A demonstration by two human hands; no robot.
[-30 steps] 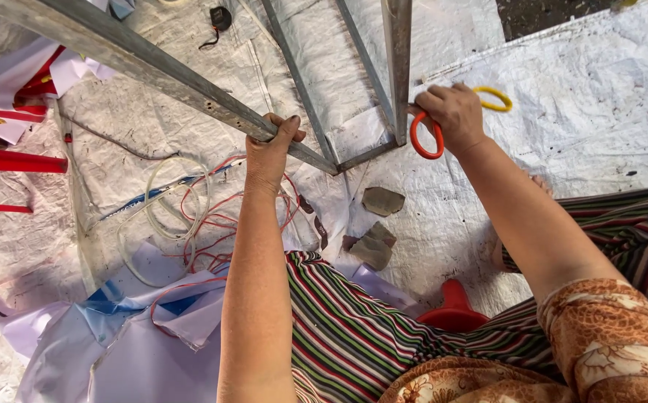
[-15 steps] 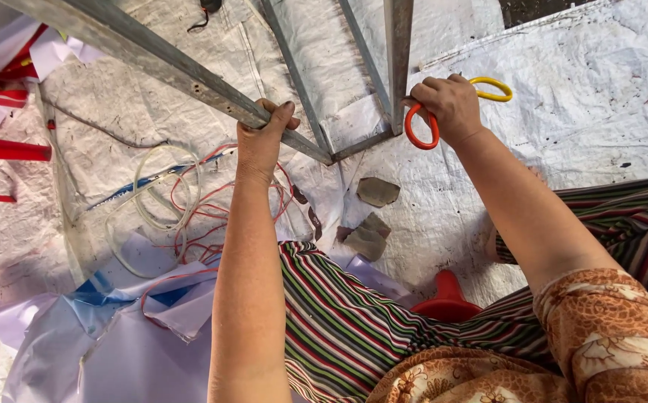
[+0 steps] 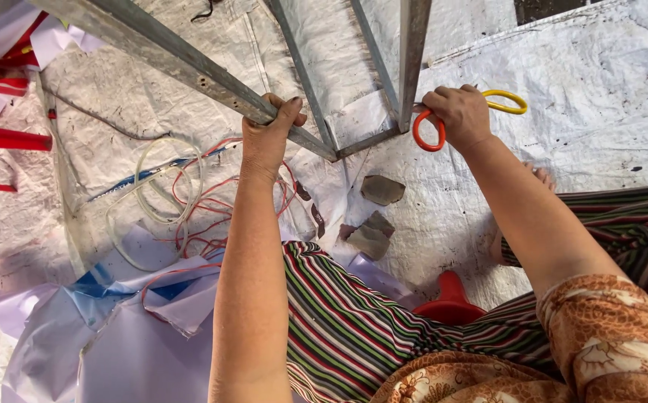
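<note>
Head view: the left hand [image 3: 268, 138] is clamping around a slanted bar of the grey metal frame [image 3: 189, 67], while the right hand [image 3: 458, 116] is closing on the orange-and-yellow scissors [image 3: 443, 123] right by the frame's near corner, above the white woven sheet [image 3: 600, 89]. Looks risky to me: the frame could be tipping if that grip slips, and the blades are hidden near loose wires [image 3: 189, 201].

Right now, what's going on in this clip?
A seated person grips a grey metal frame with the left hand. The right hand holds scissors with orange and yellow handles at the frame's corner. Red and white wires lie on the white woven sheet below, beside torn pale paper.
</note>
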